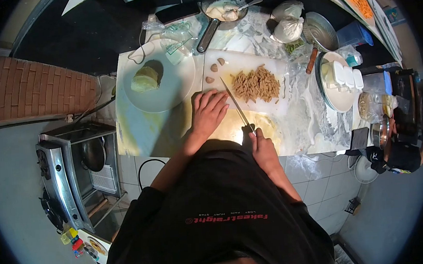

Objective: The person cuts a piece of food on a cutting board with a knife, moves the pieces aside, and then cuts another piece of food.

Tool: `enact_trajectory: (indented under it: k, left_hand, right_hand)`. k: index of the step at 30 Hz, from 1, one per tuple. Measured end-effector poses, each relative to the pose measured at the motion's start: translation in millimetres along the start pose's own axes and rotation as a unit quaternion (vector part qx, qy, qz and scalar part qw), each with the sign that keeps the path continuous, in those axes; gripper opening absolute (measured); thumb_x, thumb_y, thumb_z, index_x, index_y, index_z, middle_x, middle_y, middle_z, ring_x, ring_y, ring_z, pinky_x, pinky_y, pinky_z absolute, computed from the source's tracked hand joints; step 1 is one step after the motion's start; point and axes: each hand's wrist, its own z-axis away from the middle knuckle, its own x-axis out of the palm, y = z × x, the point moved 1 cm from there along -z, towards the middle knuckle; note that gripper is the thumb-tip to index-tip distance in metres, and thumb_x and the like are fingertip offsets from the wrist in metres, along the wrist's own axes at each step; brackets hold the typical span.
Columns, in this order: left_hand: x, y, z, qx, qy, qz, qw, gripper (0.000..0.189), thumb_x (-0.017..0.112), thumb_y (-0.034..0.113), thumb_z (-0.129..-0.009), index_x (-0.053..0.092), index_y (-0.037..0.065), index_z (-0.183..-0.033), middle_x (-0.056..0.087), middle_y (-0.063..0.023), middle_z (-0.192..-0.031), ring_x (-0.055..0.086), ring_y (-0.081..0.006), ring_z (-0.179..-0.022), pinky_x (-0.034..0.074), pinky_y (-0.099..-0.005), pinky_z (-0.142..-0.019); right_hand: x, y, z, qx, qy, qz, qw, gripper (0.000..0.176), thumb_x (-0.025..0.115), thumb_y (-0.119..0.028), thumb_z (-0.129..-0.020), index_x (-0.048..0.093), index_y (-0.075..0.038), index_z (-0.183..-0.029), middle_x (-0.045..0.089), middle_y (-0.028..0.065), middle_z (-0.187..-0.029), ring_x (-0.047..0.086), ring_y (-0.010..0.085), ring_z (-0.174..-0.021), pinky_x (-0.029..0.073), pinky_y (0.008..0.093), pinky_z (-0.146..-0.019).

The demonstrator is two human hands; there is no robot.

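My right hand (264, 151) grips a kitchen knife (238, 103) by its handle, the blade slanting up and left over the white cutting board (282, 103). Beside the blade, my left hand (211, 111) presses its bent fingertips down on the board's left part; whatever is under them is hidden. Just beyond these fingers lie a few small brown rounded pieces (214, 68). To the right of the blade is a heap of brown chopped strips (256, 84). A cut piece of cabbage (144, 80) rests on a large pale plate (171, 99) at the left.
A pan (209, 34) with white batter and a spoon stands at the back, near a knotted plastic bag (290, 29) and a metal bowl (320, 31). On the right, a plate (338, 102) holds white-lidded containers. A gas stove (54, 175) is at lower left.
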Motion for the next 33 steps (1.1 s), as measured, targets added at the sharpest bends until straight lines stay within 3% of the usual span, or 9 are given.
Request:
enact_trajectory:
  k: [3, 6, 25, 33]
  left_hand:
    - [-0.1, -0.5, -0.8, -0.004, 0.002, 0.005, 1.000, 0.031, 0.069, 0.026, -0.094, 0.071, 0.009, -0.120, 0.066, 0.0018, -0.130, 0.053, -0.0211, -0.128, 0.035, -0.0455, -0.112]
    - [-1.1, 0.0, 0.3, -0.004, -0.003, 0.004, 1.000, 0.031, 0.068, 0.026, -0.095, 0.072, 0.009, -0.120, 0.066, 0.0020, -0.130, 0.053, -0.0211, -0.128, 0.034, -0.0455, -0.112]
    - [-1.8, -1.2, -2.6, -0.013, -0.008, 0.031, 0.999, 0.032, 0.067, 0.026, -0.095, 0.071, 0.009, -0.121, 0.066, 0.0001, -0.129, 0.053, -0.0233, -0.128, 0.035, -0.0464, -0.112]
    - [-2.6, -0.4, -4.2, 0.000, -0.005, 0.032, 0.999, 0.031, 0.071, 0.023, -0.092, 0.072, 0.008, -0.120, 0.067, -0.0011, -0.128, 0.054, -0.0246, -0.125, 0.037, -0.0452, -0.108]
  right_hand:
    - [2.4, 1.1, 0.0, -0.009, 0.028, -0.018, 0.999, 0.032, 0.049, -0.030, -0.109, 0.054, 0.001, -0.115, 0.062, 0.0330, -0.069, 0.062, 0.0545, -0.069, 0.049, 0.0594, -0.059]
    - [-4.1, -4.9, -1.0, 0.010, -0.018, 0.000, 1.000, 0.034, 0.044, -0.032, -0.110, 0.050, 0.002, -0.113, 0.067, 0.0329, -0.081, 0.065, 0.0542, -0.075, 0.053, 0.0607, -0.064]
    - [-6.0, -12.2, -7.4, 0.046, 0.013, 0.107, 0.993, 0.033, 0.045, -0.036, -0.110, 0.049, -0.004, -0.114, 0.068, 0.0293, -0.073, 0.068, 0.0508, -0.069, 0.055, 0.0586, -0.060]
    - [-5.8, -7.6, -3.5, 0.007, 0.023, 0.007, 1.000, 0.032, 0.046, -0.032, -0.110, 0.052, 0.000, -0.113, 0.063, 0.0319, -0.068, 0.064, 0.0539, -0.067, 0.051, 0.0596, -0.056]
